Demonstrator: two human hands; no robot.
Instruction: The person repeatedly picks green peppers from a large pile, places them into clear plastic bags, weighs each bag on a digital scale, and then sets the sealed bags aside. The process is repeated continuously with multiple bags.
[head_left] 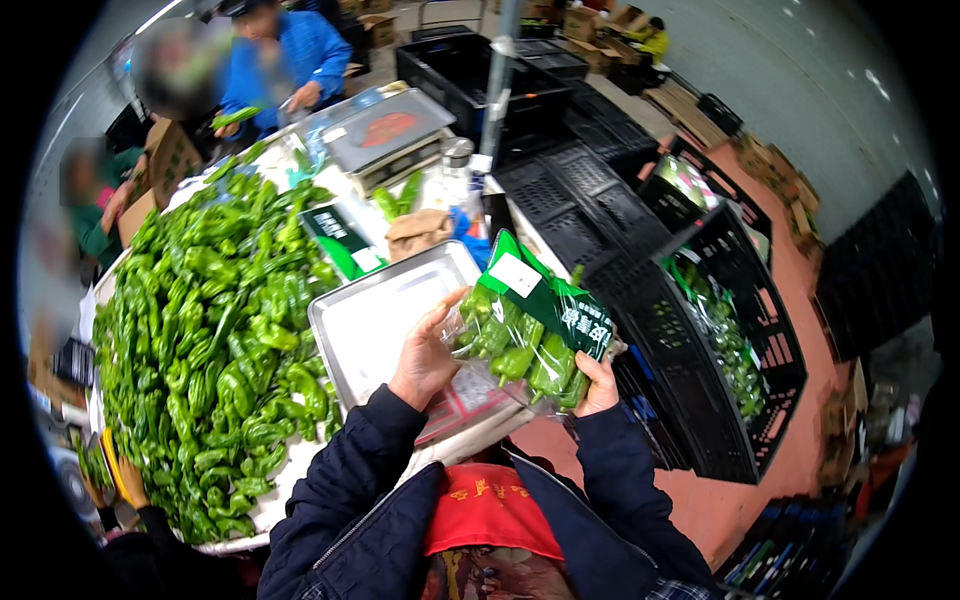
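Pepper bag [520, 345] slants lengthwise down rightward, both hands [425, 352] [598, 383] curled partway around it.

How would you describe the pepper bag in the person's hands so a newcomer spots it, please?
From the big heap of green peppers on the left, go right to the silver-rimmed tray. Right of it, the left hand and right hand hold the pepper bag, clear with dark green band and white label. Unlike the packs in the black crate, it is held.

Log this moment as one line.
left hand + right hand: holding bag of green peppers | silver-rimmed tray: left of bag | loose green peppers: heaped left of tray | black crate: right, bagged peppers inside
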